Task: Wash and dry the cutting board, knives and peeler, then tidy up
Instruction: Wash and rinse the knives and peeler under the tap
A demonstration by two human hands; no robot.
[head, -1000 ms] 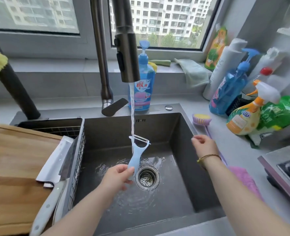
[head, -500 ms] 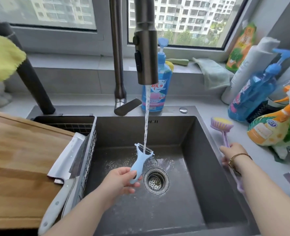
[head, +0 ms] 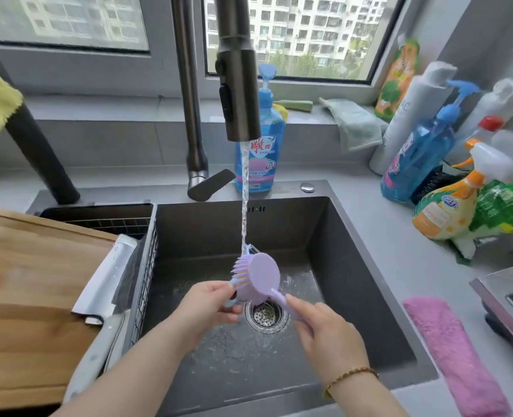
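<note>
- The left hand (head: 210, 305) pinches the light-blue plastic peeler (head: 250, 248) by its handle. It is held over the middle of the dark steel sink (head: 354, 281), above the round drain (head: 265, 314).
- The right hand (head: 324, 332) is clenched round the stem of the lilac round-headed plastic dish brush (head: 262, 275), whose bristles face the peeler. The brush head hides most of the peeler, so I cannot tell whether bristles and blade are touching.
- The water stream (head: 244, 191) from the dark metal tap spout (head: 238, 85) lands about where the peeler's head meets the bristles, which suits scrubbing.
- To do this well, stroke along the blade slot rather than across it, so the bristles clear scraps from the gap without snagging.
- Keep the left fingers low on the handle, away from the blade, and grip firmly, since wet plastic is likely slippery.
- Turn the peeler so both faces pass under the water.
- Work low in the sink, because a stream striking a curved brush back could splash onto the bench.
- The wooden cutting board (head: 32, 281) lies at the sink's left edge. The broad-bladed knife with a pale handle (head: 104, 290) rests on the board's right edge beside the wire rack (head: 145, 281).
</note>
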